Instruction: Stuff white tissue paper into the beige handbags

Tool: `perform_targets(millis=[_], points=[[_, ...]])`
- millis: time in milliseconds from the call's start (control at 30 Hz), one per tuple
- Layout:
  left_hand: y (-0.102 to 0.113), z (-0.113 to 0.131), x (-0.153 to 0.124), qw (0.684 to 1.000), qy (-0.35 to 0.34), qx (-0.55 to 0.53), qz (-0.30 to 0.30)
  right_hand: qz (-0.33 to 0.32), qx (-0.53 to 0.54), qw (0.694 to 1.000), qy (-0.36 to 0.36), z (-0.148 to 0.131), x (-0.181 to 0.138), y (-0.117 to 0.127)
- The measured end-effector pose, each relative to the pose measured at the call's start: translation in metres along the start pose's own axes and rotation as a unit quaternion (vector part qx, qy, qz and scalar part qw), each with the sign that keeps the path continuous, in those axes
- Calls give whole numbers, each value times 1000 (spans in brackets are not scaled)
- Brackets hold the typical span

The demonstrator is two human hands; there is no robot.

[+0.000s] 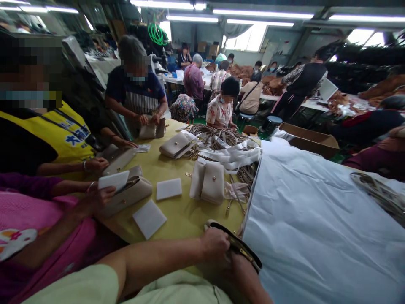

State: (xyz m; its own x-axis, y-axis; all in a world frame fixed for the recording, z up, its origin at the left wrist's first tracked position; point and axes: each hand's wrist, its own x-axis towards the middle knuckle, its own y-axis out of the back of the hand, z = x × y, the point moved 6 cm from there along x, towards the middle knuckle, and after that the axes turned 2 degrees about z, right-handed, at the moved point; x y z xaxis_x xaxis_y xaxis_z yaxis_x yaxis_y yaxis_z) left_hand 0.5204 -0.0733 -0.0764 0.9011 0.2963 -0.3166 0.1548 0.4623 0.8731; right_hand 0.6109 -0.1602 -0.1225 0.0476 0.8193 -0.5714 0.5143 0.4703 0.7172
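Note:
At the near edge of the table my left hand [215, 244] is closed on the rim of a small beige bag [236, 247] with a dark zippered opening. My right wrist [243, 267] comes up from below and goes in under that opening; its fingers are hidden by the bag. The bag lies where the yellow table top [177, 215] meets a white sheet [316, 228]. Just beyond my hands stands a pair of finished beige bags [207, 180].
White foam pads [149, 218] [168, 188] lie on the yellow top. A person in pink at the left holds a bag [128, 194] and a pad. Other workers sit along the left side. A pile of straps [218, 139] and a cardboard box [311, 140] lie farther back.

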Motion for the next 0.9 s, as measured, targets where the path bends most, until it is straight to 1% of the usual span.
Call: perform_targets(millis=[33, 67, 100, 167, 233, 267, 300, 333, 367, 400, 467, 533, 600, 667, 733, 800, 900], points=[[7, -1, -2, 998, 5, -16, 54, 10, 6, 1000, 10, -1, -4, 1], [9, -4, -2, 995, 13, -26, 91, 27, 11, 999, 22, -2, -9, 3], [7, -7, -1, 994, 21, -28, 105, 48, 16, 998, 40, -2, -15, 6], [-4, -14, 7, 995, 30, -6, 97, 115, 35, 988, 102, -1, -29, 19], [-15, -19, 16, 996, 26, 28, 83, 215, 71, 960, 168, 6, -46, 40], [-18, -22, 20, 996, 25, 38, 79, 273, 95, 940, 182, 14, -55, 52], [-18, -25, 23, 996, 25, 43, 72, 329, 119, 919, 180, 25, -63, 64], [-17, -28, 23, 997, 23, 45, 63, 378, 142, 900, 161, 38, -70, 75], [-13, -30, 22, 997, 19, 45, 57, 414, 163, 885, 136, 52, -76, 83], [-7, -33, 20, 997, 17, 46, 56, 436, 180, 875, 110, 65, -79, 88], [6, -41, 12, 997, 26, 49, 61, 451, 209, 865, 64, 89, -83, 91], [14, -49, 4, 996, 39, 45, 61, 446, 234, 863, 22, 110, -83, 89], [14, -57, 0, 997, 58, 28, 42, 433, 262, 862, -24, 131, -82, 85], [9, -60, -1, 996, 82, 13, 21, 422, 297, 854, -68, 152, -81, 87], [6, -58, -3, 994, 104, 9, 12, 423, 335, 835, -107, 173, -82, 96], [9, -53, -6, 993, 120, 8, 20, 432, 360, 816, -135, 189, -86, 110], [16, -56, -16, 986, 164, -4, 30, 444, 372, 801, -150, 201, -92, 128]])
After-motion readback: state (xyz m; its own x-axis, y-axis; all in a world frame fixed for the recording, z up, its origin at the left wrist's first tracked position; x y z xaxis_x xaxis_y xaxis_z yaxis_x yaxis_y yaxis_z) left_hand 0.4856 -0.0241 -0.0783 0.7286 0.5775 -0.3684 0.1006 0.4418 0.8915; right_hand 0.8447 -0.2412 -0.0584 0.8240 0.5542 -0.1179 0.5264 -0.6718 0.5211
